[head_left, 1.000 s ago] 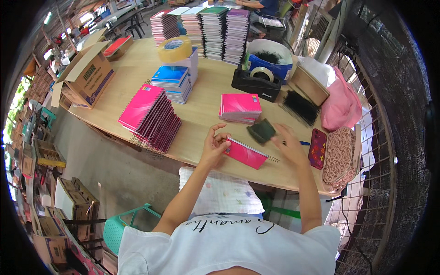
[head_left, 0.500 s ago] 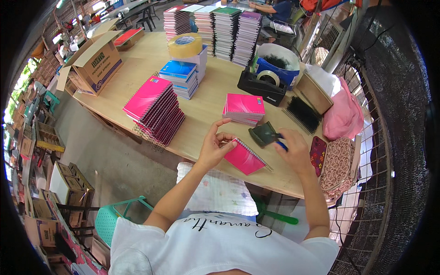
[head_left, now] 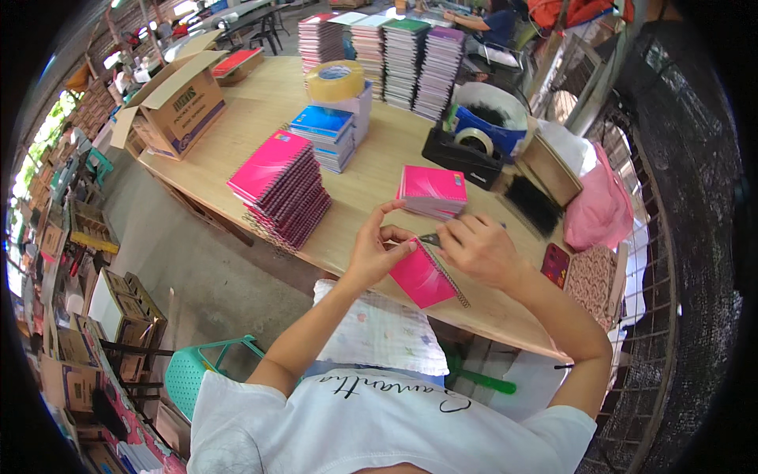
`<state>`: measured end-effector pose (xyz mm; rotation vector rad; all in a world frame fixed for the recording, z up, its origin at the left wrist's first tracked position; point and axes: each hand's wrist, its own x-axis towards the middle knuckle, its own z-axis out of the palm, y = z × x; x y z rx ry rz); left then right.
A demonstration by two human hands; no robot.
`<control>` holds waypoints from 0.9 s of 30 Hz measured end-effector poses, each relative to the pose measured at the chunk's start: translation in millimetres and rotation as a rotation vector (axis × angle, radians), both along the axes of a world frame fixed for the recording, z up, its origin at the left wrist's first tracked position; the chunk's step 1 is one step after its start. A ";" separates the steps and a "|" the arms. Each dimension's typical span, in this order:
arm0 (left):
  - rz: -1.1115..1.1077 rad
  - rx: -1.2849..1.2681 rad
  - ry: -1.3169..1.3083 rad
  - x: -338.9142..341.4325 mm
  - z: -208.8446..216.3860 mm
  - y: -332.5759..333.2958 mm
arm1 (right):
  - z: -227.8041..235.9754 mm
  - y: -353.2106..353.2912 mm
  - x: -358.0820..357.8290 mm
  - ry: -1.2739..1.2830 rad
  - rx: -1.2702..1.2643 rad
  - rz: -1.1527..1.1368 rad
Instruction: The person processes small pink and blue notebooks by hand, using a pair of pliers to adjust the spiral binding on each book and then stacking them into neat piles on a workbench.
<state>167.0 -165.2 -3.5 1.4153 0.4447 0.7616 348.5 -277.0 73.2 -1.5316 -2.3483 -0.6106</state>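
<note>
My left hand (head_left: 379, 251) pinches the top corner of a small pink notebook (head_left: 426, 278), which tilts over the near edge of the table. A wire spiral (head_left: 447, 276) runs along the notebook's right side, and its loose end sticks out past the lower corner. In my closed right hand (head_left: 482, 249) is a pair of pliers (head_left: 430, 238); their dark metal nose meets the upper end of the spiral. Most of the pliers' handle is hidden by my fingers. Just beyond my hands lies a short stack of pink notebooks (head_left: 433, 188).
A taller stack of spiral-bound pink notebooks (head_left: 280, 186) stands left, near blue notebooks (head_left: 324, 130) and a tape roll (head_left: 335, 79). On the right are a black tape dispenser (head_left: 462, 154), a box of black spirals (head_left: 530, 204), a phone (head_left: 554, 265) and a patterned pouch (head_left: 591, 284).
My right hand has moved left with the pliers, bringing their nose to the top of the spiral. The dark block beside it is now hidden. My left hand still holds the notebook.
</note>
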 end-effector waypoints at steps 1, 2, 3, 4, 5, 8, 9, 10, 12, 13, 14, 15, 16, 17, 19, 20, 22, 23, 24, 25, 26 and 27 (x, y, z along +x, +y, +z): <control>0.044 0.056 0.013 -2.5 1.6 -0.1 | -3.9 -1.0 -2.2 0.122 -0.106 -0.051; 0.067 0.091 0.025 1.1 1.8 -3.7 | -2.2 -1.8 -4.6 0.413 -0.292 -0.183; 0.098 0.123 0.040 6.9 -0.4 -10.0 | 1.0 -3.7 -8.0 0.698 -0.492 -0.306; 0.120 0.152 0.050 7.6 -1.8 -12.8 | 1.0 -8.4 -9.4 0.972 -0.700 -0.442; 0.161 0.190 0.058 -0.6 -2.1 -11.8 | -7.5 -14.6 -12.2 0.968 -0.514 -0.364; 0.331 0.338 0.033 -20.4 18.1 -1.0 | -30.9 -39.5 7.1 1.042 -0.136 -0.461; 0.438 0.407 0.010 -41.9 44.1 9.3 | -45.3 -49.3 24.7 1.008 -0.053 -0.569; 0.554 0.476 -0.043 -58.3 61.7 24.8 | -60.3 -60.4 41.5 0.969 0.033 -0.685; 0.796 0.480 -0.083 -88.1 98.2 48.3 | -91.0 -82.0 63.8 0.845 0.002 -0.850; 0.891 0.485 -0.125 -99.5 111.9 63.2 | -105.5 -90.0 68.6 0.783 -0.015 -0.930; 0.963 0.527 -0.179 -114.1 122.0 78.2 | -120.1 -92.8 68.3 0.732 -0.004 -0.938; 1.006 0.509 -0.178 -126.1 123.2 95.9 | -134.7 -96.0 68.4 0.679 0.012 -0.955; 1.043 0.488 -0.178 -135.2 117.1 112.9 | -143.9 -99.5 68.9 0.623 0.030 -0.977; 1.083 0.531 -0.054 -144.7 108.7 125.7 | -147.1 -101.4 66.4 0.621 0.042 -0.971; 1.158 0.614 0.206 -156.3 101.9 137.5 | -151.4 -101.1 59.0 0.618 0.062 -0.956; 1.121 0.547 0.228 -160.0 96.9 141.2 | -151.6 -100.0 59.4 0.623 0.061 -0.951; 0.999 0.409 0.146 -166.2 90.3 151.2 | -151.5 -99.8 63.6 0.630 0.057 -0.944; 0.938 0.340 0.106 -170.1 87.2 155.5 | -154.5 -99.4 64.6 0.633 0.048 -0.941; 0.929 0.305 0.076 -169.2 86.8 156.6 | -155.6 -99.5 66.4 0.629 0.044 -0.944; 0.919 0.270 0.045 -168.6 86.2 157.1 | -155.8 -99.4 67.4 0.626 0.040 -0.946; 0.910 0.235 0.015 -168.1 85.6 157.1 | -154.9 -99.7 67.2 0.607 0.036 -0.964; 0.910 0.230 0.000 -164.5 87.3 154.6 | -150.0 -100.1 63.8 0.588 0.033 -0.986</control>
